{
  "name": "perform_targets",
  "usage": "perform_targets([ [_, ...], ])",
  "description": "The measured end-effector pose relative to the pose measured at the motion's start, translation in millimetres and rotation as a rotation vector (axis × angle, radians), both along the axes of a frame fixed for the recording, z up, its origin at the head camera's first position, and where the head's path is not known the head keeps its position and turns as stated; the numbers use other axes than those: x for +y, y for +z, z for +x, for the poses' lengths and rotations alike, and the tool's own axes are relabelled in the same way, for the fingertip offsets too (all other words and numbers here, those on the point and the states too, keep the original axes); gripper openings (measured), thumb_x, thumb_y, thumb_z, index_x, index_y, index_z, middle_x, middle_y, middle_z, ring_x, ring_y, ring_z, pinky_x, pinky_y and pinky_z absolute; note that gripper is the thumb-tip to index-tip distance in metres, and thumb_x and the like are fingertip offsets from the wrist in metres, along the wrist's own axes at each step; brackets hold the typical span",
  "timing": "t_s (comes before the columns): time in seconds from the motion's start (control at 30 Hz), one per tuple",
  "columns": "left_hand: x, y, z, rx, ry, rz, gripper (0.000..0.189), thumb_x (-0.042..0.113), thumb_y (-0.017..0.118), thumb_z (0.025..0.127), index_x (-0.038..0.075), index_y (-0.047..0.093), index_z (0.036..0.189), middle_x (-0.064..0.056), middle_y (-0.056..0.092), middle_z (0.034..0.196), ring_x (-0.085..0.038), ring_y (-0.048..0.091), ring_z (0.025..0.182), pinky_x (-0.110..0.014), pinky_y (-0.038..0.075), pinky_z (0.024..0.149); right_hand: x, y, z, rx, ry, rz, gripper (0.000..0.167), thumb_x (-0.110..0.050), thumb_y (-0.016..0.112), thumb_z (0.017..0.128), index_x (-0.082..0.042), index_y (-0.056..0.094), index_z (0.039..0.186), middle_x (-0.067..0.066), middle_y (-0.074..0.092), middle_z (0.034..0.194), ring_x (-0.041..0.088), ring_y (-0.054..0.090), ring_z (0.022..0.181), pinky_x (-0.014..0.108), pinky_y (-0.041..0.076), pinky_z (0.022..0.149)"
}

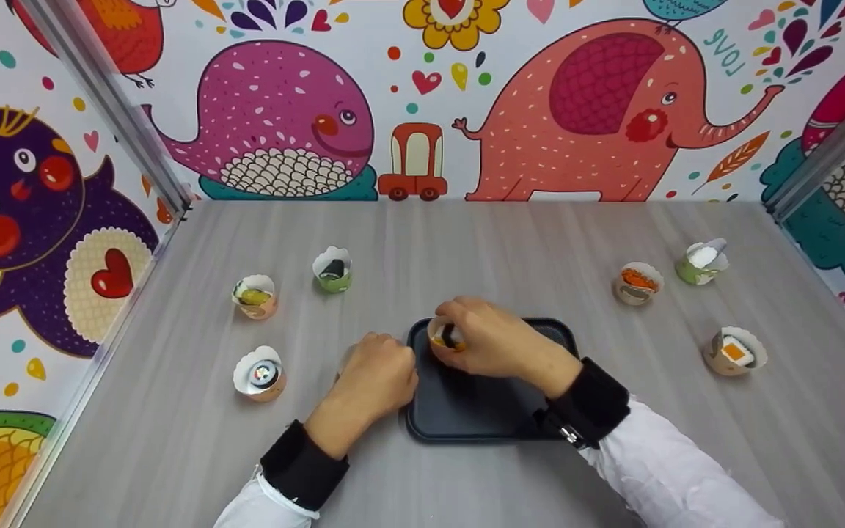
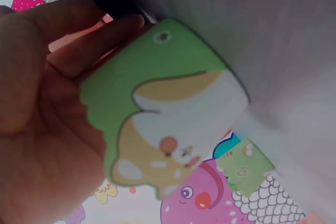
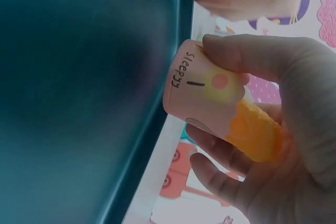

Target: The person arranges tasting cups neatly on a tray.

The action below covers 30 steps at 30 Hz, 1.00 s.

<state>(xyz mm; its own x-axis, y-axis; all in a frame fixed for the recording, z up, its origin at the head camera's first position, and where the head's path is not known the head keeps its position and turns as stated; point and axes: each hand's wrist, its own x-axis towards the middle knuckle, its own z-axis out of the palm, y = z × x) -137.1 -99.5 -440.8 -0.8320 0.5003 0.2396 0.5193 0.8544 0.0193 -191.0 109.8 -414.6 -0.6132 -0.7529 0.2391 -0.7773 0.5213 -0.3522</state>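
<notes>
Pink paper cup [image 3: 202, 98], gripped by the right hand [image 1: 492, 337] at the upper-left corner of the dark tray [image 1: 452, 411], mid-frame, apparently being placed; next move calls for level release. Left hand [image 1: 375, 374] holds green cup [image 2: 173, 98].

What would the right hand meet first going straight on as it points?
Probably the back-left green cup, beyond the tray; depth is unclear, so the right hand might pass above it.

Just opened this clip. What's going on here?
A person's right hand grips a pink paper cup with orange food in it near the far left corner of a dark tray; whether it rests there isn't clear. Beside the tray, the left hand is curled around a green paper cup. Six other filled cups stand on the table, three to each side.
</notes>
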Motion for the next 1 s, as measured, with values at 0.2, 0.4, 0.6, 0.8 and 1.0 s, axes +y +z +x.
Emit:
perform_targets([
  [0.2, -0.5, -1.3, -0.1, 0.034, -0.009, 0.017, 0.034, 0.011, 0.076, 0.082, 0.010, 0.055, 0.055, -0.008, 0.055, 0.059, -0.030, 0.058, 0.058, -0.044, 0.051, 0.061, -15.6, -3.2, -0.7, 0.016, 0.001, 0.044, 0.033, -0.018, 0.080, 0.091, 0.001, 0.066, 0.113, 0.011, 0.067, 0.097, 0.024, 0.064, 0.085, 0.040, 0.056, 0.075],
  [0.4, -1.0, -1.8, 1.1, 0.040, -0.010, 0.027, 0.030, 0.011, 0.076, 0.081, 0.008, 0.058, 0.057, -0.008, 0.054, 0.059, -0.031, 0.057, 0.058, -0.044, 0.050, 0.059, -22.2, -7.9, -1.8, -0.020, -0.001, 0.069, 0.039, -0.019, 0.080, 0.091, 0.004, 0.064, 0.118, 0.014, 0.067, 0.103, 0.028, 0.065, 0.091, 0.044, 0.057, 0.081],
  [0.6, -1.6, -1.5, 0.7, 0.041, -0.030, 0.016, 0.030, 0.010, 0.077, 0.081, 0.008, 0.059, 0.058, -0.008, 0.056, 0.059, -0.029, 0.058, 0.059, -0.043, 0.049, 0.065, -23.6, -9.3, -3.2, -0.075, -0.030, 0.097, 0.059, -0.021, 0.082, 0.091, 0.009, 0.057, 0.134, 0.021, 0.067, 0.117, 0.035, 0.066, 0.105, 0.050, 0.055, 0.092],
  [0.8, -1.3, 0.0, 0.4, -0.007, -0.021, 0.025, 0.028, 0.010, 0.076, 0.084, 0.006, 0.062, 0.059, -0.009, 0.060, 0.062, -0.030, 0.060, 0.061, -0.044, 0.051, 0.066, -22.8, -9.1, -5.1, -0.109, -0.060, 0.133, 0.072, -0.026, 0.085, 0.088, 0.008, 0.053, 0.142, 0.021, 0.065, 0.127, 0.036, 0.064, 0.115, 0.051, 0.052, 0.100],
  [1.0, 0.1, -0.3, -0.2, -0.043, 0.003, 0.033, 0.027, 0.012, 0.075, 0.085, 0.006, 0.065, 0.061, -0.009, 0.061, 0.064, -0.031, 0.060, 0.063, -0.044, 0.052, 0.064, -11.4, -1.4, -1.0, -0.079, -0.078, 0.108, 0.077, -0.038, 0.085, 0.089, 0.004, 0.053, 0.145, 0.019, 0.062, 0.135, 0.035, 0.062, 0.122, 0.055, 0.050, 0.103],
])
